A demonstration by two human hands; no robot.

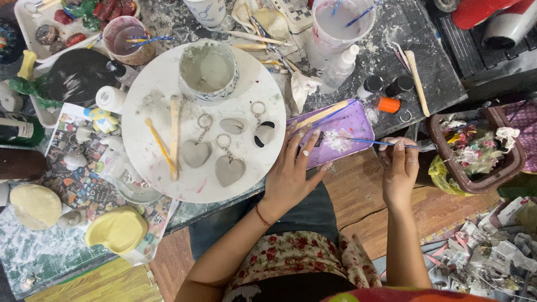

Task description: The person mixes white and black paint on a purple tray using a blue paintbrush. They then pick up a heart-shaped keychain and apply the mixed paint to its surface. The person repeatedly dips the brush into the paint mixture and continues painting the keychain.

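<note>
My left hand [291,170] rests with fingers spread on the near edge of a purple rectangular tray [355,120] and the rim of a round white board [151,106]. My right hand [398,170] pinches a thin blue-handled paintbrush [363,141], whose tip lies in white paint on the purple tray. On the round board lie grey clay keychain pieces: two hearts [196,152], [230,169], a small oval [231,125] and a piece partly painted black [264,133]. A grey-smeared cup [208,70] stands at the board's far side.
A wooden tool [175,134] and yellow brush [159,144] lie on the board. Water cups with brushes [341,22], [127,38], small paint bottles [387,104], a squeeze bottle [339,68] and clay figures crowd the table. A brown bin of scraps [475,148] sits right.
</note>
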